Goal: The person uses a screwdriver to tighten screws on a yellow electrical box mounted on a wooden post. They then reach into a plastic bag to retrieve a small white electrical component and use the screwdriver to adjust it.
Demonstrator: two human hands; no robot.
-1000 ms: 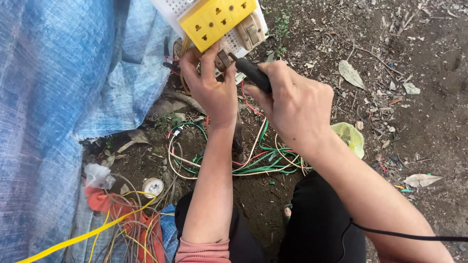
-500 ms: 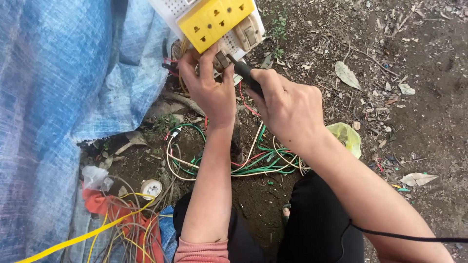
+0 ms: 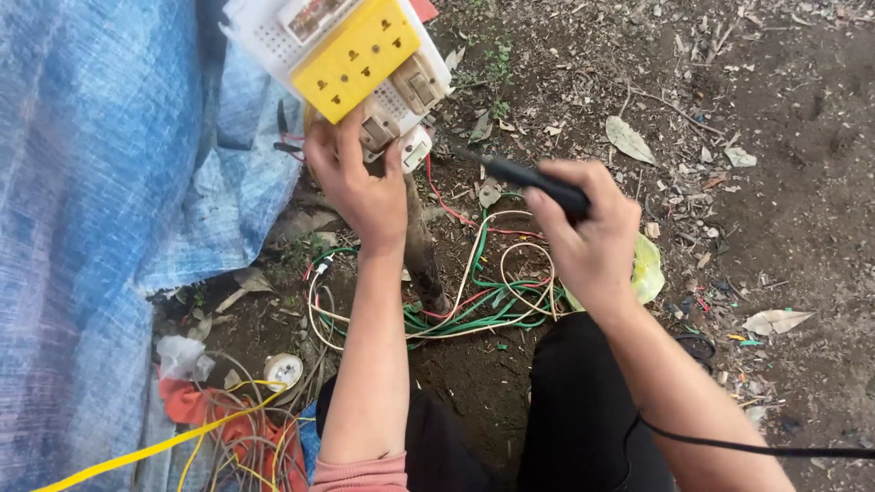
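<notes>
Bare dark soil [image 3: 784, 210] littered with dry leaves and twigs fills the right of the frame, and a blue tarpaulin [image 3: 100, 182] hangs down the left side. Nearest the camera, at the bottom centre, are the person's dark-clad knees, with a thin black cord [image 3: 756, 448] running off to the lower right. At the lower left a yellow cable [image 3: 137, 456] crosses a red and orange heap of wires beside a small white round fitting [image 3: 283, 369]. Just beyond the knees, in the middle of the frame, lies a loose tangle of green, white and red wires [image 3: 474, 305] on the ground. Above it, the right hand [image 3: 592, 237] has its fingers closed round the black handle of a slim tool [image 3: 538, 180], whose tip points up and left toward the switchboard but hangs clear of it. The left hand [image 3: 360, 182] grips the lower edge of the switchboard [image 3: 355, 55], a white board with a yellow socket panel and switches, held tilted at the upper centre left. To work here well, I judge the board should be held steady and the tool tip brought squarely onto the fitting, keeping bare fingers off any exposed wire ends.
</notes>
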